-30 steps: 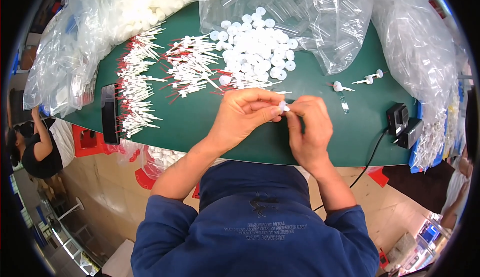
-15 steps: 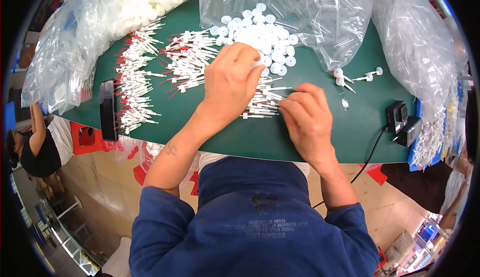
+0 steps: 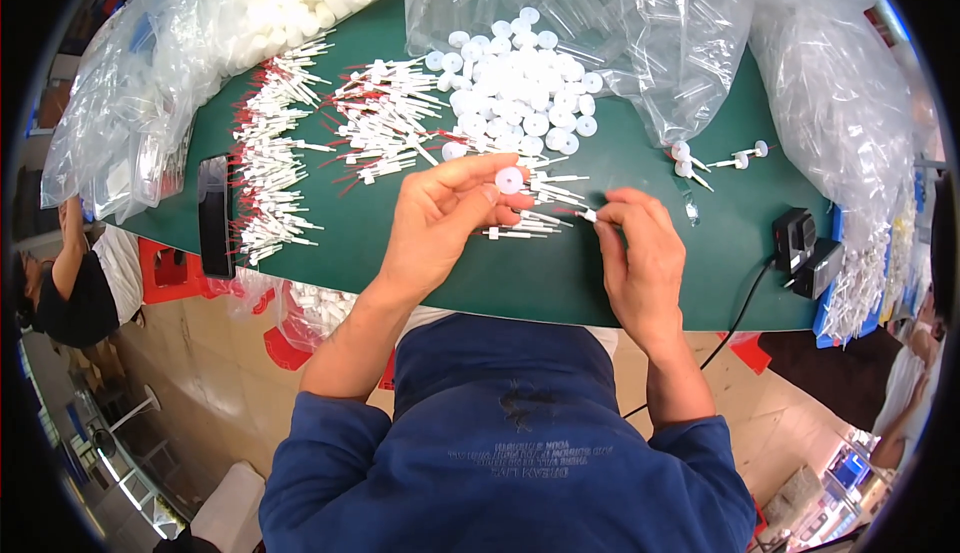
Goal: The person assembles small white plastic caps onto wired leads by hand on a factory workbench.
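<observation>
Between thumb and fingers my left hand (image 3: 440,218) holds a round white plastic cap (image 3: 509,181) with a small hole in its middle. My right hand (image 3: 645,263) pinches a thin white connector (image 3: 588,215) with a short red wire pointing left toward the cap; the two are apart. Beneath and between the hands lies a small group of white connectors (image 3: 535,223). Just beyond my left hand spreads a pile of white round caps (image 3: 520,88). Left of that pile is a heap of red-wired white connectors (image 3: 385,118).
A long row of connectors (image 3: 270,153) lies beside a black phone (image 3: 216,218) at left. Clear bags (image 3: 690,43) line the far side. A few capped pieces (image 3: 740,160) and a small black device (image 3: 795,233) with a cable sit right on the green table (image 3: 480,288).
My left hand has come back from the cap pile with a cap and turned its fingers up. My right hand has lifted a connector from the group and shifted slightly right.
</observation>
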### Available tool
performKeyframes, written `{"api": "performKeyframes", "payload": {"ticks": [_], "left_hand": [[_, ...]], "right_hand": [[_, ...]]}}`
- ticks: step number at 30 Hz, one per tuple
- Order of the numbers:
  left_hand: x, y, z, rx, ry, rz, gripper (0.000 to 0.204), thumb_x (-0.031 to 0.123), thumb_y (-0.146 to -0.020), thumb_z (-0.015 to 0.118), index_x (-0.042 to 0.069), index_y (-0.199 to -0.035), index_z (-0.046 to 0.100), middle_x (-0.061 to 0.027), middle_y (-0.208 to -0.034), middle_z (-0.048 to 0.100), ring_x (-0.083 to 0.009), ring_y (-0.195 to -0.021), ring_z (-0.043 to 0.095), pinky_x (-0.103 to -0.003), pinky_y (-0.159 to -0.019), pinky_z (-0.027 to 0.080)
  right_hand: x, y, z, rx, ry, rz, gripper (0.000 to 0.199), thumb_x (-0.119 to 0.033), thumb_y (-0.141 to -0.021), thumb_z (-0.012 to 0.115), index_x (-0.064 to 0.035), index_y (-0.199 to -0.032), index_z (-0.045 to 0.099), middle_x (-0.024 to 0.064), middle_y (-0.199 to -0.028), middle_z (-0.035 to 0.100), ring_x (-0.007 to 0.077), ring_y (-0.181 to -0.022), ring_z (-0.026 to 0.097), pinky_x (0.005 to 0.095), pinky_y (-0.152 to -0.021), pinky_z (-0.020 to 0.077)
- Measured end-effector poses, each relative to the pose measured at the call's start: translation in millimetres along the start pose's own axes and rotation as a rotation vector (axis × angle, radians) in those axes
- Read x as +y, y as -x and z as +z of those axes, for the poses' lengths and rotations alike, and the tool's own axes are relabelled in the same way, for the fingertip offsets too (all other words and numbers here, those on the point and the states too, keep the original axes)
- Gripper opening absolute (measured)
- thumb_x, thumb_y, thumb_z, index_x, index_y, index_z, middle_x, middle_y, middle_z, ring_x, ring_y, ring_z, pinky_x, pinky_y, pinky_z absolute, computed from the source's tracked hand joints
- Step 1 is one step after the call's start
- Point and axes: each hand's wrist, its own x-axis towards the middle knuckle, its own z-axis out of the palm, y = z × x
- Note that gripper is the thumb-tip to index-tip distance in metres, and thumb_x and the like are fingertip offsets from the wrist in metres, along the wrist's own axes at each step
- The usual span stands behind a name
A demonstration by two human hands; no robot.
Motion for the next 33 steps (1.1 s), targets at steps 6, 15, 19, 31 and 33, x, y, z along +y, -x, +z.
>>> {"api": "performKeyframes", "payload": {"ticks": [6,15,19,31,33], "left_hand": [[-3.7,2.2,6.4,-0.094,0.088,-0.091,0.031,0.004,-0.100,0.060,-0.005,-0.129,0.062,-0.0159,-0.120,0.069,-0.0239,-0.102,0.072,-0.029,-0.079,0.059],[-4.3,3.0,10.2,-0.114,0.200,-0.135,0.030,0.005,-0.099,0.062,-0.003,-0.128,0.061,-0.0161,-0.119,0.069,-0.0242,-0.101,0.072,-0.029,-0.078,0.060],[-5.5,2.6,9.8,-0.113,0.188,-0.129,0.030,0.004,-0.098,0.063,-0.003,-0.127,0.061,-0.0150,-0.118,0.069,-0.0237,-0.101,0.072,-0.028,-0.077,0.060],[-13.2,5.0,17.3,-0.080,-0.092,0.039,0.030,-0.005,-0.094,0.065,-0.007,-0.124,0.062,-0.0142,-0.110,0.071,-0.0204,-0.097,0.073,-0.026,-0.076,0.061],[-13.6,4.7,18.3,-0.079,-0.152,0.066,0.030,-0.006,-0.094,0.065,-0.008,-0.123,0.063,-0.0143,-0.108,0.072,-0.0203,-0.096,0.073,-0.026,-0.077,0.061]], "right_hand": [[-9.4,-2.9,-6.6,0.103,-0.084,-0.033,0.023,0.010,-0.077,0.072,0.0003,-0.097,0.069,0.0112,-0.086,0.067,0.0294,-0.087,0.066,0.0359,-0.071,0.0533],[-6.2,-1.9,4.5,0.148,0.039,-0.182,0.031,0.009,-0.070,0.074,-0.0008,-0.099,0.071,0.0079,-0.083,0.065,0.0269,-0.085,0.065,0.0365,-0.071,0.0527],[-3.5,-1.0,4.7,0.157,0.075,-0.199,0.032,0.007,-0.068,0.075,-0.0011,-0.099,0.071,0.0071,-0.082,0.063,0.0259,-0.083,0.064,0.0373,-0.070,0.0518],[-9.0,-2.9,0.5,0.139,0.087,-0.221,0.030,0.008,-0.069,0.074,-0.0012,-0.097,0.071,0.0070,-0.081,0.061,0.0266,-0.082,0.063,0.0374,-0.069,0.0513],[-10.3,-2.5,2.2,0.126,0.030,-0.197,0.030,0.008,-0.069,0.074,-0.0013,-0.097,0.070,0.0074,-0.081,0.061,0.0272,-0.082,0.063,0.0373,-0.069,0.0514]]}}
